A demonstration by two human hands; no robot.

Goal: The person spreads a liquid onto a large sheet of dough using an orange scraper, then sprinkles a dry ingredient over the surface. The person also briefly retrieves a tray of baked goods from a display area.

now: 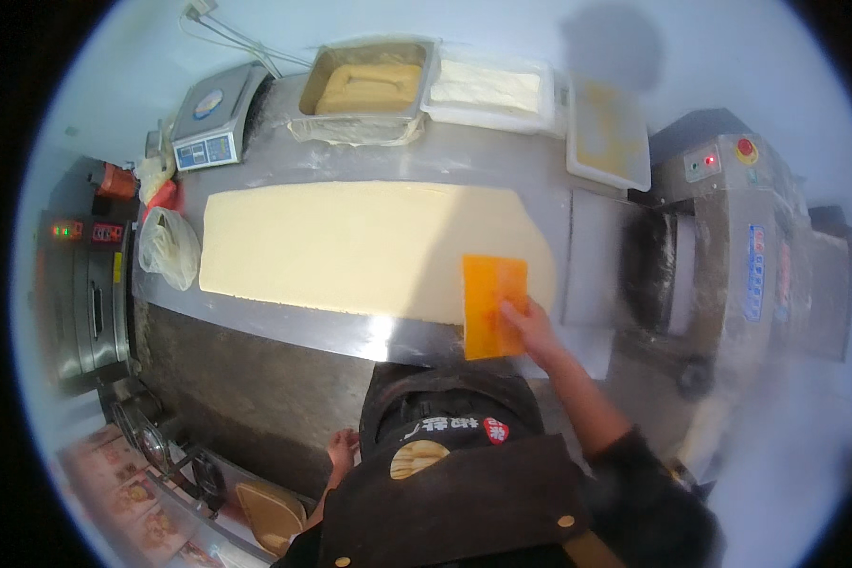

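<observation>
While the right hand [532,333] is hovering over the near right part of the dough [331,246], its fingers are grasping the scraper [488,303] by its right side. The scraper is overlapping the dough's near edge and projecting past it; whether the two are touching, I cannot tell. The left hand [344,450] is hanging well nearer the wearer than the dough, its fingers curling; I cannot tell whether they are gripping anything.

The dough is lying flat as one long sheet, its right end rounding off. A narrow strip of bench [327,327] is running along its near side, a wider one along its far side. Beyond it, a scale [213,109], a steel tub [424,76], a white tub [488,118] and a tray [606,172] are standing. A bag [170,251] is sitting just beside its left end.

Right of the dough, a machine [719,218] is bearing a blue label [755,275]. Left of it, an oven [71,312] is carrying a yellow label [117,267]. On its near side, the apron [464,492] is showing white characters and a red mark [495,431].
</observation>
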